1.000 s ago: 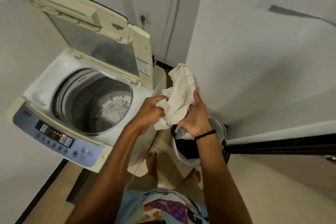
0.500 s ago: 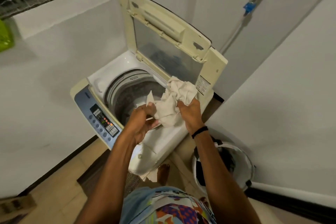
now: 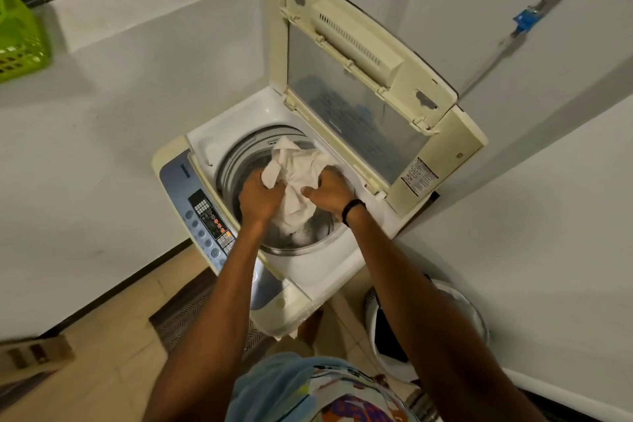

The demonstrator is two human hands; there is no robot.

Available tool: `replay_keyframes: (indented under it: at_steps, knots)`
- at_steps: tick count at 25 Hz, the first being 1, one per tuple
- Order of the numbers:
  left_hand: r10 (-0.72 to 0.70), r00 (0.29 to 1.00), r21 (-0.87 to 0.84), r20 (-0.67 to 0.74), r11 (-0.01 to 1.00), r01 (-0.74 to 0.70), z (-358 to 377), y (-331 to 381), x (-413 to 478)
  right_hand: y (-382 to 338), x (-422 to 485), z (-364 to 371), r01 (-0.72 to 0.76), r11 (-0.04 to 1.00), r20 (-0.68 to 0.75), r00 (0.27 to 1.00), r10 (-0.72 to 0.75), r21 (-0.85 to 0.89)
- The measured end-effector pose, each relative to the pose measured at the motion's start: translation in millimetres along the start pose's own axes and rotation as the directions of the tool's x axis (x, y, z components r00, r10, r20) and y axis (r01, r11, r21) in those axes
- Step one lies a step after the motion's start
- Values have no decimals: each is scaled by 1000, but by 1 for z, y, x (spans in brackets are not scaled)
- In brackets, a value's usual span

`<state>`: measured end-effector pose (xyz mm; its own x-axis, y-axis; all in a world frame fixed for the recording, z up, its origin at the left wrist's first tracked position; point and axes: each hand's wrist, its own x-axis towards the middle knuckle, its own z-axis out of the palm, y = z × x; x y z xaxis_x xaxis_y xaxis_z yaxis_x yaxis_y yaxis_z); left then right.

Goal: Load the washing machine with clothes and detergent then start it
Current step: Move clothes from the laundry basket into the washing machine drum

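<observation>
Washer (image 3: 308,271): top-loader against the wall.
Lid (image 3: 359,89): raised upright at the back.
Drum (image 3: 236,161): open, pale laundry at the bottom.
Bucket (image 3: 472,315): white, on the floor just right of the washer, dark clothes inside.
Cloth (image 3: 298,175): cream, bunched, over the drum mouth.
Left hand (image 3: 260,197): fingers curled, gripping the cloth's left side.
Right hand (image 3: 329,192): fingers curled, gripping its right side.

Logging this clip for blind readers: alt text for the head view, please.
The left hand and right hand grip a crumpled white cloth over the drum of a top-loading washer, its lid raised. A white bucket holding something dark stands on the floor at right; a green basket sits upper left.
</observation>
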<state>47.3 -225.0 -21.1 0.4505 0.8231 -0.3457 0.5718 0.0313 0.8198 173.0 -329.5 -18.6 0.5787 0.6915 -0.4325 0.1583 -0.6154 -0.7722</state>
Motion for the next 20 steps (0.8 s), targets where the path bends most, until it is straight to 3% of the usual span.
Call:
replay_keyframes:
  at_steps: [3, 6, 11, 16, 20]
  knots:
    - [-47, 999, 41, 12, 998, 46, 0, -13, 20, -1, 11, -3, -103, 994, -31, 994, 103, 22]
    - [-128, 992, 62, 13, 990, 127, 7, -28, 12, 14, 6, -8, -161, 982, -163, 971, 176, 101]
    - [-218, 972, 18, 82, 976, 217, 44, -43, -26, 59, -7, -9, -260, 948, -124, 950, 285, 184]
    - [15, 985, 12, 174, 1000, -18, 95, -22, -75, 92, -42, -24, -257, 945, -162, 943, 291, 202]
    - [99, 955, 51, 279, 992, -118, 142, -14, -115, 141, -87, -43, -303, 882, -230, 888, 399, 362]
